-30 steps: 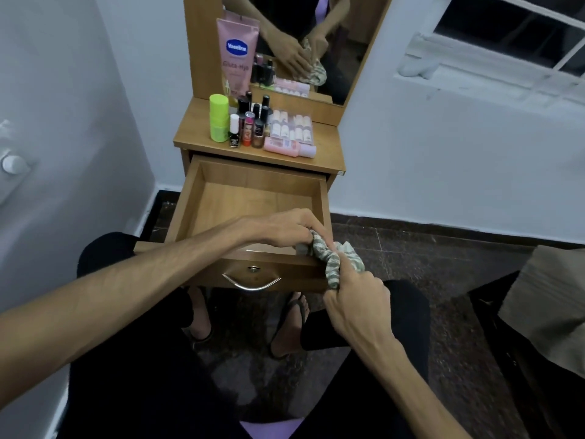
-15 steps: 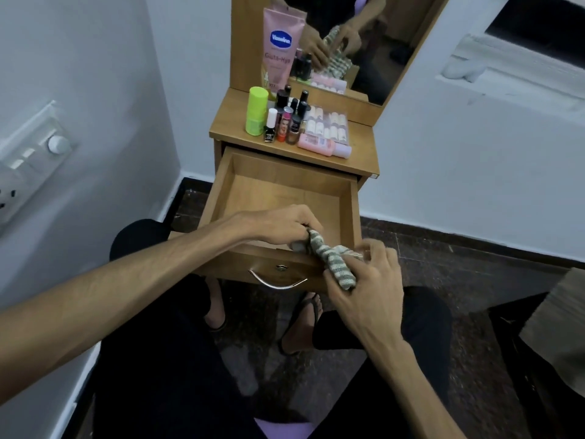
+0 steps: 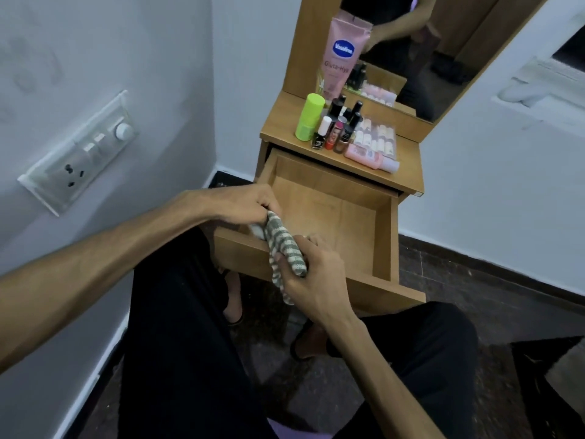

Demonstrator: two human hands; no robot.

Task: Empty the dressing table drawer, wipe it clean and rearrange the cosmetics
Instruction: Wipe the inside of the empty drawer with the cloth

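Striped cloth (image 3: 281,242) lengthwise between hands

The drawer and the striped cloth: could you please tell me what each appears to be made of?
Drawer: probably laminated wood board, judging by its smooth, matte tan panels with faint grain. Striped cloth: soft woven fabric, seemingly cotton; it bunches limply between the left hand and right hand.

The drawer (image 3: 329,213) and the bench (image 3: 408,172) are seen to be of smooth, matt, wood-grained board. A soft woven cloth (image 3: 281,245), striped grey and white, is noted. The green bottle (image 3: 309,117) looks matt plastic; the pink tube (image 3: 343,55), faintly glossy.
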